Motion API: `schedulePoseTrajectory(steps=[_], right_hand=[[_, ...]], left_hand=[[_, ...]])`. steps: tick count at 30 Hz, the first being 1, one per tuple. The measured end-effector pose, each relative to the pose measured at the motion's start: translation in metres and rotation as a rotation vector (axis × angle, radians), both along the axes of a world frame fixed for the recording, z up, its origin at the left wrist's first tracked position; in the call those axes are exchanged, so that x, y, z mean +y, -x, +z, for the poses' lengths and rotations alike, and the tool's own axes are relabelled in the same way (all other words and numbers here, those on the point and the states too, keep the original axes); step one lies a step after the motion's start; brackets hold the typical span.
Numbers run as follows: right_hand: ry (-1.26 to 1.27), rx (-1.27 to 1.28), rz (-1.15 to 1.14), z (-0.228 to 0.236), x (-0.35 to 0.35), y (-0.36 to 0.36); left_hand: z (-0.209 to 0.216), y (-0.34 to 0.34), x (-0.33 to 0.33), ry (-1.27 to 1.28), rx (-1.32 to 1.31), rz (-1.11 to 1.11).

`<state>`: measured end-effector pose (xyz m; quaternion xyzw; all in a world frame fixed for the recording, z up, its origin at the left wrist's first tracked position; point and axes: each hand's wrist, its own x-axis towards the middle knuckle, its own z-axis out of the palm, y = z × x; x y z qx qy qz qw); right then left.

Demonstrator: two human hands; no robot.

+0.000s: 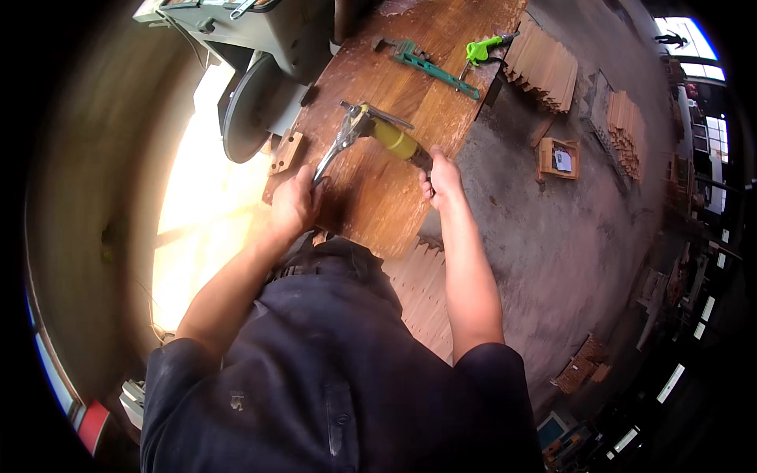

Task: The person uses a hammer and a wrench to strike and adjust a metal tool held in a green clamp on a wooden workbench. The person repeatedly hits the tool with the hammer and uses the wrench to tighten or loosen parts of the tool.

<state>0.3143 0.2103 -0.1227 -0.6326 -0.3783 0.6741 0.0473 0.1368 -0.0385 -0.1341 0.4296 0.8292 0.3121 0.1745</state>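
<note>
My left hand (pixel 295 202) is closed around the handle of a shiny metal wrench (pixel 334 150). The wrench's upper end meets the metal head of a yellow-bodied angle grinder (pixel 396 142). A thin, dark edge, apparently its disc seen edge-on, juts from that head. My right hand (pixel 443 180) is wrapped around the grinder's dark rear end. Both tools are held over the near part of a worn wooden bench (pixel 378 197). Next to my left hand lies a small wood block with holes (pixel 285 154).
A green pipe wrench (pixel 435 68) and a lime-green air blow gun (pixel 482 50) lie farther up the bench. At left stands a grey machine with a large round disc (pixel 254 110). Stacked wood pieces (pixel 539 65) and a wooden box (pixel 560 158) are to the right.
</note>
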Motion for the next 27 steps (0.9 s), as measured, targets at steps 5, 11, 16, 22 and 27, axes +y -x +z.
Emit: schedulePoseTrajectory(steps=[5, 11, 16, 22, 27], right_hand=[[0.233, 0.259, 0.105, 0.017, -0.012, -0.024], [-0.397, 0.131, 0.087, 0.046, -0.044, -0.006], [-0.839, 0.005, 0.092, 0.034, -0.058, -0.009], [-0.391, 0.107, -0.009, 0.034, -0.048, -0.019], [0.211, 0.321, -0.082, 0.027, -0.032, -0.039]], left_hand=[[0.012, 0.013, 0.004, 0.001, -0.043, -0.013], [0.017, 0.020, 0.005, 0.009, -0.135, -0.022], [0.031, 0.020, 0.008, 0.095, -0.268, -0.054], [0.035, 0.019, 0.012, 0.156, -0.275, -0.115], [0.017, 0.017, 0.007, 0.195, -0.247, -0.145]])
